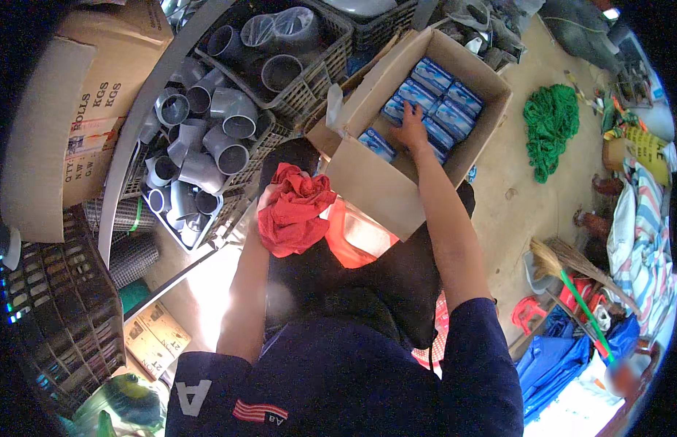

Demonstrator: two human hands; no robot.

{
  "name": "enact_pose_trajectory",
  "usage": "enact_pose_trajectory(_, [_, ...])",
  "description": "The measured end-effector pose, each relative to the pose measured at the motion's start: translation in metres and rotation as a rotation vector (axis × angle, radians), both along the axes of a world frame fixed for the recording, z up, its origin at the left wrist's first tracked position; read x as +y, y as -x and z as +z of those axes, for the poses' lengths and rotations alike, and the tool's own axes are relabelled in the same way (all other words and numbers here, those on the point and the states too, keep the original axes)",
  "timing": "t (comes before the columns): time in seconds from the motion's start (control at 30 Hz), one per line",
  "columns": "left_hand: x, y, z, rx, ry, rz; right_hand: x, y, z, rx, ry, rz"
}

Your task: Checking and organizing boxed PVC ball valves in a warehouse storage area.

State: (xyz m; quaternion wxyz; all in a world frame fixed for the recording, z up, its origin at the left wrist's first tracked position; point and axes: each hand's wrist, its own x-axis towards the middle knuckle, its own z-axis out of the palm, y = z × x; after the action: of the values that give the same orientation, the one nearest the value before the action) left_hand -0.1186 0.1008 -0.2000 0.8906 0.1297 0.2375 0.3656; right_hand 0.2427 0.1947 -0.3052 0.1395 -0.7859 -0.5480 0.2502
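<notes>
Inside the open carton (375, 186), I have the right hand (413, 131) reaching away from the body, its slightly spread fingertips at the near side of the packed blue boxes (453, 120); whether they grip one, I cannot tell. Most of that group lies ahead and to the right of the fingers, the boxes' long axes slanting from far left to near right. One lone box (376, 144), lying at a similar slant, sits apart, left of the wrist and a little nearer me. My left hand (264, 200), closed round a bunched red cloth (298, 215), is outside, farther from every box.
</notes>
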Motion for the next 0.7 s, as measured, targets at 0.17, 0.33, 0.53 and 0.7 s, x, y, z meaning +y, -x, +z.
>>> enact_pose_trajectory(0.17, [0.0, 0.002, 0.003, 0.05, 0.108, 0.016, 0.001, 0.004, 0.008, -0.001, 0.065, -0.003])
enact_pose_trajectory(0.33, [0.001, -0.002, 0.007, 0.038, 0.145, 0.025, 0.0, 0.0, -0.004, -0.047, 0.04, -0.01])
enact_pose_trajectory(0.53, [0.005, 0.004, -0.002, 0.053, 0.127, -0.033, 0.002, -0.001, -0.006, -0.083, 0.189, -0.059])
enact_pose_trajectory(0.7, [0.004, 0.007, -0.014, 0.111, 0.186, 0.027, -0.001, -0.004, 0.001, -0.153, 0.154, -0.027])
